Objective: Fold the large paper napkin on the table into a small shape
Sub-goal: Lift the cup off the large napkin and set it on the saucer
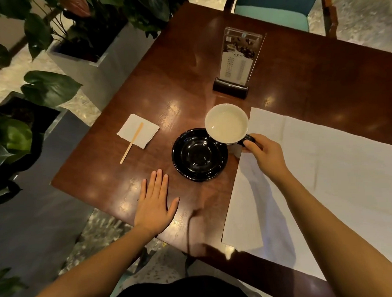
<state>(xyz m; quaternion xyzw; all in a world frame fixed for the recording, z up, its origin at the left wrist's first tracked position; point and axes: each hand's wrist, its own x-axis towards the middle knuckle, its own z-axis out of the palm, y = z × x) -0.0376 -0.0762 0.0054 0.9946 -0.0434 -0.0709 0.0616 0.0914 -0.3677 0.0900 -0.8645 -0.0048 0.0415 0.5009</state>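
No fold had been made, as far as could be seen: the large paper napkin (pixel 325 177) lay spread open and flat on the right side of the table (pixel 188 71), showing only faint crease lines. The right hand (pixel 265 154) was busy with something else, its fingers (pixel 249 144) curled round the handle of a pale cup (pixel 226 124) held over the napkin's left edge and the rim of the black saucer (pixel 198 157); whether the cup touched either could not be told. The left hand (pixel 155 198) rested palm down on the bare wood with straight fingers (pixel 158 180), holding nothing. By my reading the cup was being cleared aside, so the whole folding remained: both hands had to be freed, then fold upon fold until small.
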